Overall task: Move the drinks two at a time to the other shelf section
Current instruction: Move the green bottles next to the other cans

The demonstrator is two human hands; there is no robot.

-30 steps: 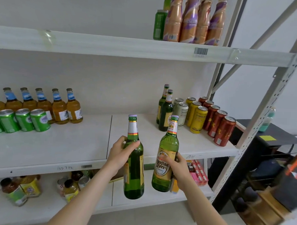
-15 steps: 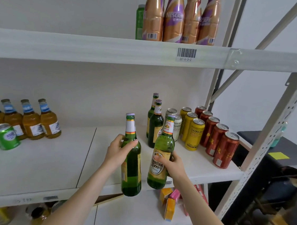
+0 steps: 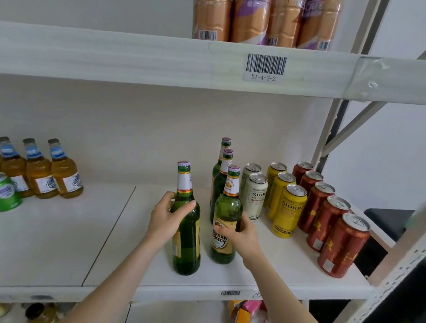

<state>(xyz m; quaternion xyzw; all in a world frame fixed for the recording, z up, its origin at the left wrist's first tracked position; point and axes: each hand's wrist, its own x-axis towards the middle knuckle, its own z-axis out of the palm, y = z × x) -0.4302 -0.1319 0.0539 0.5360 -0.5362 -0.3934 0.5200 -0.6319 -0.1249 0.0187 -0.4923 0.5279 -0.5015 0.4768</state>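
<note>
Fingers [image 3: 167, 199] of the left hand [image 3: 166, 219] are wrapped round a dark green bottle [image 3: 187, 253], those of the right hand [image 3: 244, 236] round a labelled bottle [image 3: 227, 208], both upright at the right shelf section [image 3: 297, 265]. If the labelled bottle is pushed back, the standing bottles [image 3: 220, 186] just behind could be toppled; the dark one could be tipped off the front edge.

four green bottles [image 3: 187, 245], two white cans [image 3: 255, 197], three yellow cans [image 3: 287, 213], five red cans [image 3: 342, 247]
</note>
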